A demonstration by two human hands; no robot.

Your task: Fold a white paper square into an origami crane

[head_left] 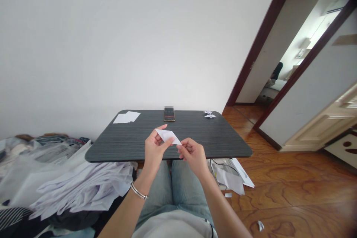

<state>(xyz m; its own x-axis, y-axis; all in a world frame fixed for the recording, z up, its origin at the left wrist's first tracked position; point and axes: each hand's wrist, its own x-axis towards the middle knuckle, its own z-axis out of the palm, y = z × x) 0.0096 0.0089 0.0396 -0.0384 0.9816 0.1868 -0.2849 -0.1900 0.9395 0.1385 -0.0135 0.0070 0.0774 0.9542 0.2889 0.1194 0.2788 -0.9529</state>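
A small piece of folded white paper (166, 136) is held up above the near edge of the dark table. My left hand (155, 146) grips it from the left, thumb on the front face and fingers behind. At the paper's lower right corner, my right hand (193, 154) pinches the tip between thumb and fingers. The paper has slanted edges and a visible crease. Two folded paper cranes (210, 116) stand at the table's back right. White paper sheets (126, 117) lie overlapping at the back left.
On the dark table (111, 145) a phone (169, 114) leans near the wall. Piled clothes (83, 186) crowd the left side below table height. Loose papers (230, 180) and a cable lie under the right edge, and a paper scrap (260, 225) is on the wooden floor.
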